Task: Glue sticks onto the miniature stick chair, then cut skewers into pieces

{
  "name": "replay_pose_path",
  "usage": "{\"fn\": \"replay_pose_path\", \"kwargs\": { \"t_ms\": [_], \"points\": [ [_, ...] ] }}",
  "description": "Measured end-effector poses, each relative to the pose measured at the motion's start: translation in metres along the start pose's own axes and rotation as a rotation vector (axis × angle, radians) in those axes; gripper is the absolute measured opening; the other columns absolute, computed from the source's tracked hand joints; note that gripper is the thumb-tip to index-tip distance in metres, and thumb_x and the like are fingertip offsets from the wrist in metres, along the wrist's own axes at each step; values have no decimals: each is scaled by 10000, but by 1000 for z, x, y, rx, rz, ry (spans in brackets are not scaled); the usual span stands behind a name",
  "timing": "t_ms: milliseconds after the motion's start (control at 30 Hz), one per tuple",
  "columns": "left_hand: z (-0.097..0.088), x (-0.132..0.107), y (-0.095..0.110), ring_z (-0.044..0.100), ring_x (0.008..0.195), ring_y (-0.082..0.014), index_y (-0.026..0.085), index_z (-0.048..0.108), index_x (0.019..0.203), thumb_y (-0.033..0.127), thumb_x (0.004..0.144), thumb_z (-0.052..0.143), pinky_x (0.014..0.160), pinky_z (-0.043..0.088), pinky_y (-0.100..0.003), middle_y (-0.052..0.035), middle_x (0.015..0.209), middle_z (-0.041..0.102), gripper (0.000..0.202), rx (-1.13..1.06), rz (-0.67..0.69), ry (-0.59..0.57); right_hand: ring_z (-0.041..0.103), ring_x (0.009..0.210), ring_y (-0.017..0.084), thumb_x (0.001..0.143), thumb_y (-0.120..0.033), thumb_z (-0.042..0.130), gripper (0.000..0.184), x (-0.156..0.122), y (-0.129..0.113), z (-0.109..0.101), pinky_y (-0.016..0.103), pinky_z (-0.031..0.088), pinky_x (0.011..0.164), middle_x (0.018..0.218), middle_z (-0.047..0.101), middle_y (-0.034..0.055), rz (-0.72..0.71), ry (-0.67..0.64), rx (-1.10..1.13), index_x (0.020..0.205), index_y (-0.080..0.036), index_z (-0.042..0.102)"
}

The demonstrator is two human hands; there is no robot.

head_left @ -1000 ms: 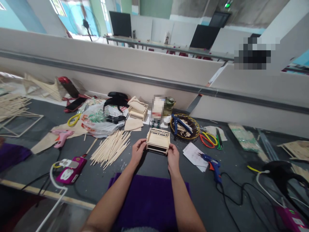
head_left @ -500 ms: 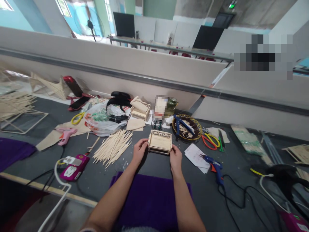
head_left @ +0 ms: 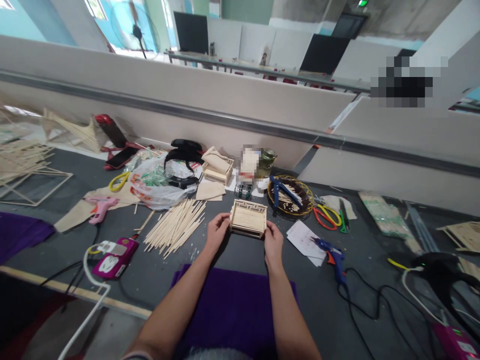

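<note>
Left hand (head_left: 216,234) and right hand (head_left: 273,243), each grip closed on the small wooden stick model (head_left: 248,218)

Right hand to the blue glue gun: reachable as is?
Probably yes: the glue gun lies just right of the right hand, only flat paper between. That hand grips the wooden model, so it must let go first.

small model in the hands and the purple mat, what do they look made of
The small model looks like pale, unfinished wood or bamboo sticks; thin slats show in its seat and railing, matching the stick pile beside it. The purple mat looks like soft fabric, perhaps felt or plush: dull, fuzzy, no shine.
</note>
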State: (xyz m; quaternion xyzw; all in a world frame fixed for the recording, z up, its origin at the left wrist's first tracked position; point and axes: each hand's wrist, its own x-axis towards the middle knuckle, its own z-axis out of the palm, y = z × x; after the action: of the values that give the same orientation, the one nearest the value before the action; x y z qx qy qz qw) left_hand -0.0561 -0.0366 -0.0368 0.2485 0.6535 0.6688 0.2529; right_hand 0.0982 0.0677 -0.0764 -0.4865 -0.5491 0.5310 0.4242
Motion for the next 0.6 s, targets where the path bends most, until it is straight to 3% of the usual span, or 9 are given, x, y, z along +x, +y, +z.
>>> {"fn": "replay_pose_path", "kwargs": {
  "t_ms": [200,600],
  "points": [
    [1,1,-2,574,640,-137,162,696,840,362,698,610,600,445,-250,-43,762,698,260,-16,-4,19,647,894,225,738,-417,538,379,0,-2,1,351,476,841,977,738,102,15,14,28,949,-148,702],
    [0,1,-4,551,601,-122,155,689,864,362,720,590,596,433,-243,-33,739,684,272,5,-10,3,646,891,231,715,-366,549,368,-2,-7,1,355,478,833,974,733,100,39,-18,60,964,-139,697]
  ]
}}
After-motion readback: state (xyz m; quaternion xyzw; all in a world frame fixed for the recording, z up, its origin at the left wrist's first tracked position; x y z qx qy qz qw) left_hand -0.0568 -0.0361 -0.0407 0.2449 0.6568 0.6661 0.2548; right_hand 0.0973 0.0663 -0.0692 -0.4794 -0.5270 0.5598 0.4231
